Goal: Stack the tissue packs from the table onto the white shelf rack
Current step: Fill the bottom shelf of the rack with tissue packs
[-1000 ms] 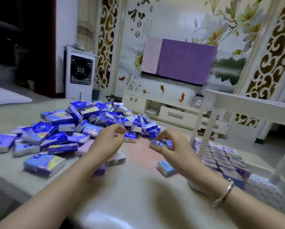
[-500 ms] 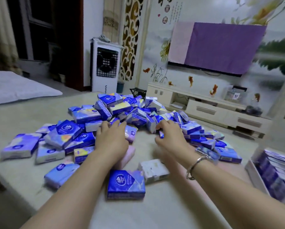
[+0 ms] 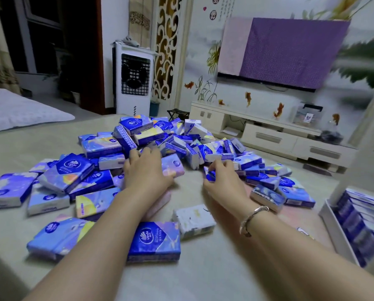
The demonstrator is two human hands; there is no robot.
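Item: white shelf rack [image 3: 331,222], at my right edge of the surface [image 3: 203,274]. Contents: tissue packs in blue-and-purple wrappers, standing on edge in one tight row [image 3: 362,216]; the frame cuts the row off, so no full count.

Item: loose tissue packs, one heap [image 3: 160,137] across the middle of the surface, too many and too overlapped to count. Outliers nearest me: one dark blue pack [image 3: 154,241] flat under my left forearm, one pale white-faced pack [image 3: 193,220] just beside it, one light blue pack [image 3: 59,234] at left.

Item: my left hand [image 3: 145,172], fingers nearly straight, palm down, resting on packs at the heap's near edge, one lilac pack [image 3: 173,166] against its thumb side.

Item: my right hand [image 3: 224,181], fingers curled, pinching a small blue pack [image 3: 210,175] at the heap's edge. One silver bangle [image 3: 252,218] on that wrist.
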